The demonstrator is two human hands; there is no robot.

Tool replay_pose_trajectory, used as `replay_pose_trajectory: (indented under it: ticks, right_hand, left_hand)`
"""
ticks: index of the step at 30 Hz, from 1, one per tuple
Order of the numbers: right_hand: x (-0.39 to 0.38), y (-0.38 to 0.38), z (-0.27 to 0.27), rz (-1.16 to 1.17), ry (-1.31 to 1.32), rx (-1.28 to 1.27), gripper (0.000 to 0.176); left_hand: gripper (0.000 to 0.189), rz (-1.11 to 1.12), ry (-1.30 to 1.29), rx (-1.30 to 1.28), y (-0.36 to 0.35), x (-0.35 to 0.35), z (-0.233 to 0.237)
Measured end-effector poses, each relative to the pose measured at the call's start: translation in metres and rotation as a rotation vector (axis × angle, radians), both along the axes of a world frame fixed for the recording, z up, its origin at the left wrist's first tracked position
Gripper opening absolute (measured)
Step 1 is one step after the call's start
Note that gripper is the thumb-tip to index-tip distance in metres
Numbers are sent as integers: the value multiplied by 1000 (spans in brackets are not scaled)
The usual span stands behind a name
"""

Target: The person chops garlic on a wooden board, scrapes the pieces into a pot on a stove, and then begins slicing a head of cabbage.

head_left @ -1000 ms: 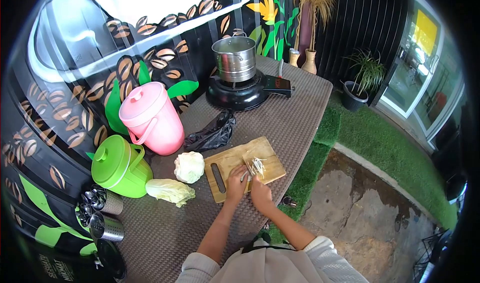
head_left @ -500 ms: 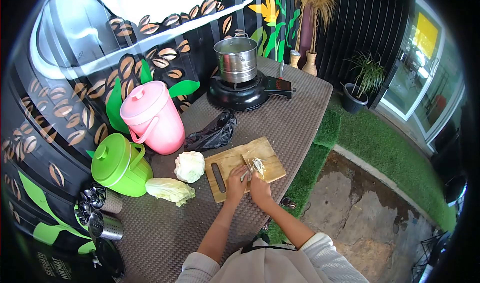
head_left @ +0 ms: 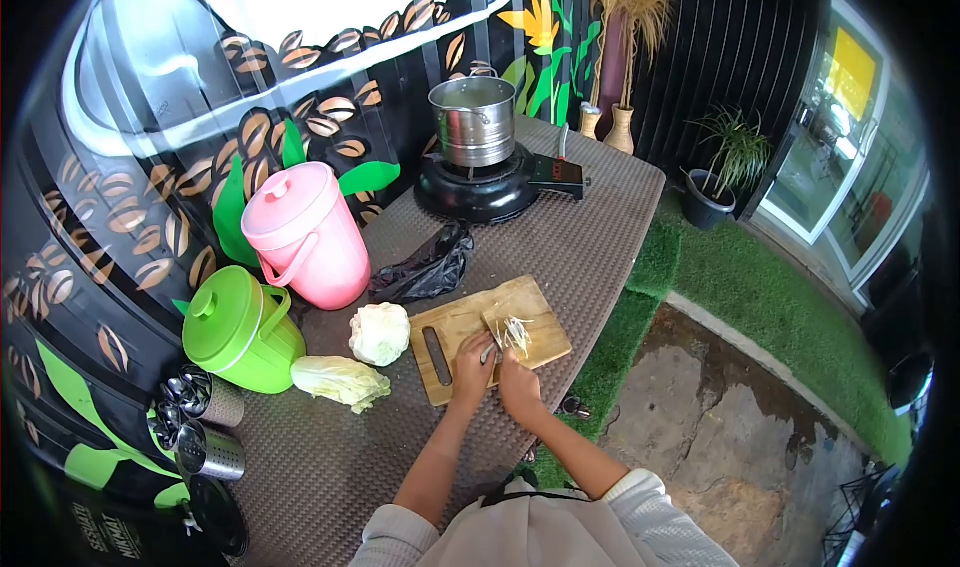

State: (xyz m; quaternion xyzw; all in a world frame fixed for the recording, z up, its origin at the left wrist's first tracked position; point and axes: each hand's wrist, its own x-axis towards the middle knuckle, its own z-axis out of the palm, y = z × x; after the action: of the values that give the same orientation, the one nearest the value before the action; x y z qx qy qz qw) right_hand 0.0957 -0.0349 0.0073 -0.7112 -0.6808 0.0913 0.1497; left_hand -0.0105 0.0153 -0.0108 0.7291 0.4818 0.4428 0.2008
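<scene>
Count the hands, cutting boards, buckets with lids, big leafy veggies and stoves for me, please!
Hands: 2
Cutting board: 1
Lidded buckets: 2
Big leafy veggies: 2
Stove: 1
Total: 8

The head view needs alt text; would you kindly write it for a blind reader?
A person's left hand and right hand are close together over a wooden board bearing pale strips. At left are leafy vegetables, a green pail and a pink pail; beyond, a metal pot on a stove.
</scene>
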Motion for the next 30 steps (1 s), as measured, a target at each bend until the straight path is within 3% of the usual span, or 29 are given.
replay_pose_trajectory:
  ticks: [7, 10, 14, 17, 23, 25, 30]
  right_hand:
    - [16, -3, 39, 87, 32, -134, 26]
    - [6, -20, 19, 3, 57, -110, 34]
    - [0, -18, -1, -11, 38, -138, 33]
    - [3, -1, 6, -3, 21, -49, 29]
    - [17, -3, 34, 136, 43, -164, 37]
    - [5, -18, 26, -26, 106, -91, 30]
    - [1, -9, 10, -13, 64, -207, 40]
  left_hand:
    - [21, 76, 41, 91, -5, 3, 6]
    - [19, 84, 40, 81, -6, 3, 8]
    - [17, 69, -22, 66, -3, 1, 3]
    - [17, 84, 4, 98, -2, 1, 0]
    - [17, 93, 19, 46, -3, 2, 5]
    - [17, 89, 10, 56, -4, 2, 8]
    - [17, 75, -19, 56, -6, 1, 8]
